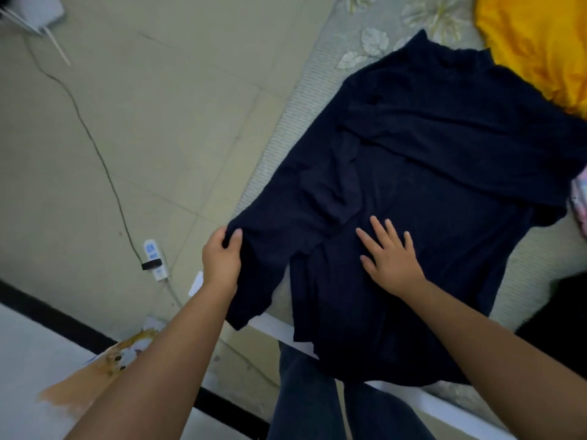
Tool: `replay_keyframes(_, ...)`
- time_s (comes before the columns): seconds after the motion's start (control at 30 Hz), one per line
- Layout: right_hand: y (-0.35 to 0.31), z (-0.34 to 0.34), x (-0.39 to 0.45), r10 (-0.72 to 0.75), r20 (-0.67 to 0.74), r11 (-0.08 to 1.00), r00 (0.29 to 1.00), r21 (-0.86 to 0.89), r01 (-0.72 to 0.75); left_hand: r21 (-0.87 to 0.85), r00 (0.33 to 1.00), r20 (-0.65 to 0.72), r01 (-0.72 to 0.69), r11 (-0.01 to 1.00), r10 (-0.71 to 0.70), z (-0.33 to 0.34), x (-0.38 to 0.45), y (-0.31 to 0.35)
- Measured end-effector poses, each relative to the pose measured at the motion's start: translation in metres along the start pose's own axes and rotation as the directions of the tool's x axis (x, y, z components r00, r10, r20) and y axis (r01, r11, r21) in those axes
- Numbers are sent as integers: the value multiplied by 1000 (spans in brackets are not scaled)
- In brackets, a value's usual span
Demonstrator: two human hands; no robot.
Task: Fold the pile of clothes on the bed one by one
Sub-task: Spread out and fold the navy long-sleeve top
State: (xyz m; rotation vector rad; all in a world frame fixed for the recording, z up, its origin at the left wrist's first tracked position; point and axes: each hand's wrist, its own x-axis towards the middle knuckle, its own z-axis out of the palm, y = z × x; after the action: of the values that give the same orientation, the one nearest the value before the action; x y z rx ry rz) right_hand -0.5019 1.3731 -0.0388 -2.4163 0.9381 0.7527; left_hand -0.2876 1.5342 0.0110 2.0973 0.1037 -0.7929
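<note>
Off to your left, on the tiled floor (158, 100), a power strip (154, 259) lies at the end of a thin cable, clear of the work. At the bed's edge your left hand (221, 259) grips the left sleeve (254, 265) of the navy top (428, 173), fingers and thumb curled round the cloth near the cuff, with the sleeve hanging partly over the white bed frame (273, 327). Your right hand (391, 259) lies flat, fingers spread, pressing the lower body of the top against the bed (317, 90). The hands are apart, with a fold of fabric between them. The garment runs lengthwise away from you, hem toward your legs and collar at the far end, so the sleeve you hold sits to the left of that long axis and the left hand is the nearer one to carry it inward across the body. At far right, a yellow garment (540, 46) waits just beyond the collar, and a pink item (580, 204) peeks in at the edge.
</note>
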Motion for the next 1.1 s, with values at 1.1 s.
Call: replay_keyframes(1.1,133,-114,27,427,-554,857,715,500,-124,613,601,636,-775,156,484,208,26,136)
